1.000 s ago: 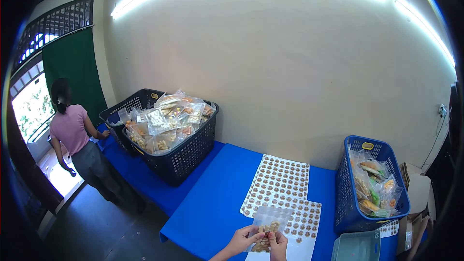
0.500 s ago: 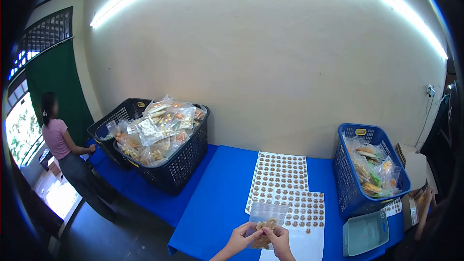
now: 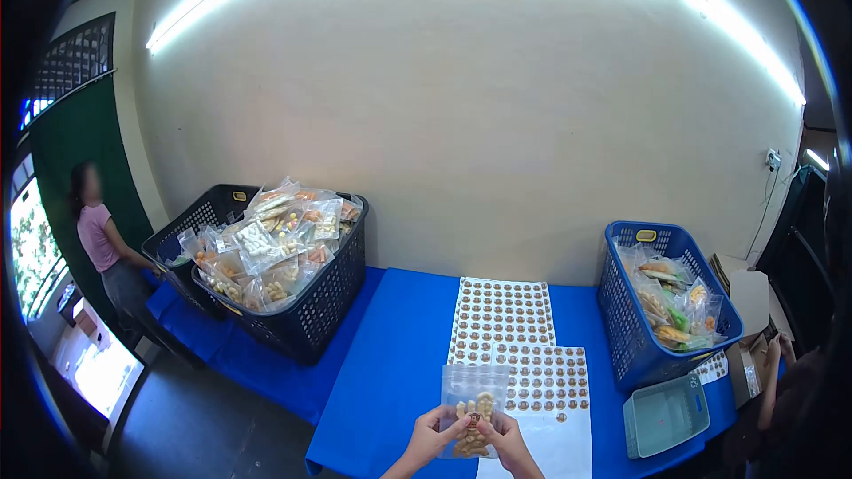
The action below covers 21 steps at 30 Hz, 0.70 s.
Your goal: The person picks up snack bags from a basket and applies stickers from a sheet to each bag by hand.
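Observation:
A clear plastic pouch (image 3: pixel 475 381) with beige, peanut-like snack pieces inside is held upright above the front of the table. My left hand (image 3: pixel 430 435) grips its left side and my right hand (image 3: pixel 508 442) its right side. Both thumbs press together on the front of the pouch, at a small round brown sticker (image 3: pixel 475 420). Beneath and behind the pouch lie white sheets of round brown stickers (image 3: pixel 506 315), the nearer one (image 3: pixel 543 377) partly bare at its lower end.
A dark basket (image 3: pixel 306 324) heaped with filled pouches (image 3: pixel 275 239) stands left, another dark basket (image 3: pixel 164 239) behind it. At right are a blue basket (image 3: pixel 621 324) of pouches and a greenish tray (image 3: pixel 666 421). One person (image 3: pixel 102 231) stands far left; another person's hand (image 3: pixel 781 350) shows far right.
The pouch has tilted up to face me more, and the round sticker now shows under my thumbs. The view has shifted slightly right. The person at left has leaned toward the baskets.

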Motion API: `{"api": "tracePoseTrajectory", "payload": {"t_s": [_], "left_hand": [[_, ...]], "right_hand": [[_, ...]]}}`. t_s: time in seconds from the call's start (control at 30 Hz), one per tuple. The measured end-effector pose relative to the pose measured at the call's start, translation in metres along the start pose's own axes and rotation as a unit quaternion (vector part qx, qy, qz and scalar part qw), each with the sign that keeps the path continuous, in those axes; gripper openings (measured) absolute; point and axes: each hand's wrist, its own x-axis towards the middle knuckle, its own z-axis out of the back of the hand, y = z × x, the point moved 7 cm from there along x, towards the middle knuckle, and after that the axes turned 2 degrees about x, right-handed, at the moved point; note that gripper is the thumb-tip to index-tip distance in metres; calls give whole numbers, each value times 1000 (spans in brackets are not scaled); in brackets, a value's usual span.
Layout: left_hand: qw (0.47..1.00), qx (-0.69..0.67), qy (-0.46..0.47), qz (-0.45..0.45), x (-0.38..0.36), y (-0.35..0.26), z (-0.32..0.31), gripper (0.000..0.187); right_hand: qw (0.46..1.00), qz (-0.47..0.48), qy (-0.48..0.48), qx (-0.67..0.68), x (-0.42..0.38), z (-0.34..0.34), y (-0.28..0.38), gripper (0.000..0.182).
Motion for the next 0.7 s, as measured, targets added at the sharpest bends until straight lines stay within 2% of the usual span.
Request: {"api": "tracePoseTrajectory", "payload": {"t_s": [0.1, 0.2, 0.4, 0.53, 0.63, 0.7], "left_hand": [[999, -6, -34, 9, -1, -7, -1, 20], [998, -1, -65, -26, 3, -9, 5, 22], [998, 39, -44, -6, 3, -20, 8, 24], [999, -8, -15, 31, 4, -15, 5, 29], [999, -28, 4, 26, 7, -7, 2, 33], [1000, -4, 26, 0, 9, 5, 2, 34]], "right_hand": [[998, 27, -27, -41, 5, -5, 4, 25], [996, 62, -47, -42, 7, -10, 5, 24], [999, 7, -30, 41, 10, -13, -5, 26], [998, -11, -32, 53, 12, -11, -12, 29], [998, -21, -15, 66, 8, -13, 5, 30], [1000, 5, 2, 1, 8, -12, 8, 29]]}}
